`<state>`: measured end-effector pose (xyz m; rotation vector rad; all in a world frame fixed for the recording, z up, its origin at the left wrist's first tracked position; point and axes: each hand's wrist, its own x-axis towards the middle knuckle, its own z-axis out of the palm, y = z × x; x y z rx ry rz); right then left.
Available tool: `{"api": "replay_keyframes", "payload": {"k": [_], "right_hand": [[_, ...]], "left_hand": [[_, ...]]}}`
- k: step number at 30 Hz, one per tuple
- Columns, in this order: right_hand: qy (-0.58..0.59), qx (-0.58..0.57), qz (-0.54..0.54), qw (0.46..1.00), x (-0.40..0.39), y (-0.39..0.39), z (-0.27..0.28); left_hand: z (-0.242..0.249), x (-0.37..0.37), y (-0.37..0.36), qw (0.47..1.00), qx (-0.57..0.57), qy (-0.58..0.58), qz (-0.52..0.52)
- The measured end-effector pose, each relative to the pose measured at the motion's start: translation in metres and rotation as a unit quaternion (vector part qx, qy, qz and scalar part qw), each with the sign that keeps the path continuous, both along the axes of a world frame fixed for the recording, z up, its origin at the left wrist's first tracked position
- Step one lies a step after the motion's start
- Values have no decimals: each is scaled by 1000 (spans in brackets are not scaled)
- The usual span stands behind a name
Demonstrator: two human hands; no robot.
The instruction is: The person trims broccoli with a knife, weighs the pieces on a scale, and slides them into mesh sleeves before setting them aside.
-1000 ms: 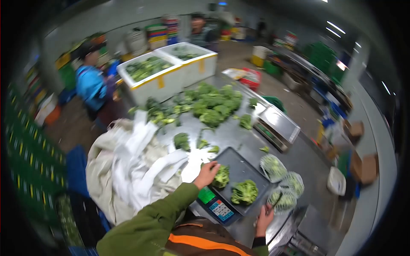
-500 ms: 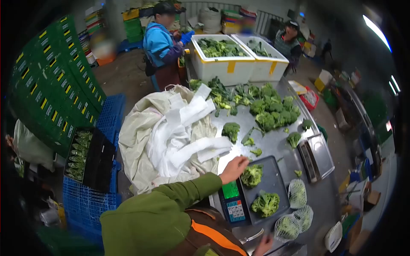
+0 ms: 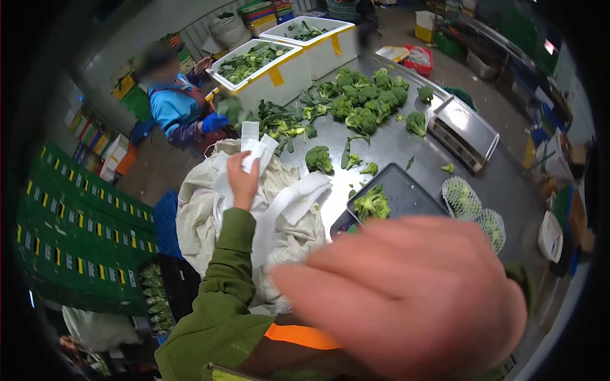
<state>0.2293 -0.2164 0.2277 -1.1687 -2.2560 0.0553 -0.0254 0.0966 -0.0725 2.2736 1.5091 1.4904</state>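
Note:
My left hand [image 3: 243, 183] reaches over a pile of white foam net sleeves [image 3: 279, 213] on a pale woven sack [image 3: 200, 184], thumb and fingers closed on one sleeve at its top. Close to the camera, my right hand [image 3: 413, 292] looms large and blurred, fingers curled together; what is inside them is hidden. It covers part of the dark tray [image 3: 406, 190] on the scale. A trimmed broccoli head [image 3: 372, 204] lies in the tray. Right of it are net-wrapped broccoli heads [image 3: 462, 197]. A loose broccoli head [image 3: 318, 159] sits between sack and tray.
Several broccoli heads [image 3: 362, 119] are heaped on the metal table [image 3: 432, 149], near a second scale [image 3: 464, 130]. White foam boxes [image 3: 295, 79] of leaves stand behind. A co-worker in a blue jacket [image 3: 170, 108] holds greens at left. Green crates [image 3: 76, 235] are stacked far left.
My left hand has gone from the tray to the foam sleeves and grips one. My right hand has risen from the table's near edge toward the camera. The view has turned.

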Motion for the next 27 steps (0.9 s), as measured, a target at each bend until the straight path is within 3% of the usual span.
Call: {"api": "replay_keyframes", "payload": {"k": [2, 4, 7, 10, 11, 14, 15, 20, 25, 27], "right_hand": [[-53, 38, -4, 998, -9, 8, 4], [-94, 57, -13, 994, -18, 14, 0], [-131, 68, -24, 989, -22, 13, -3], [-149, 52, -48, 986, -20, -3, 2], [-152, 42, -60, 986, -17, -9, 5], [-152, 1, -113, 982, -9, -28, 8], [-148, -13, -131, 980, -9, -34, 10], [-124, -57, -198, 971, -12, -52, 5], [-129, -9, -137, 982, -11, -38, -6], [-124, 35, -118, 985, -10, -36, -14]], "left_hand": [[-2, -43, 23, 979, 31, 185, 84], [4, -66, 19, 940, -61, 288, 171], [18, -80, 2, 890, -237, 356, 160], [-19, -112, 10, 928, -211, 294, 92], [-10, -101, -5, 931, -175, 306, 100], [-9, -95, -11, 940, -207, 243, 123], [-4, -91, -17, 951, -159, 234, 123], [31, -101, -24, 956, -127, 206, 166], [101, -94, -42, 963, -41, 144, 224], [119, -93, -47, 981, 9, 63, 184]]}}
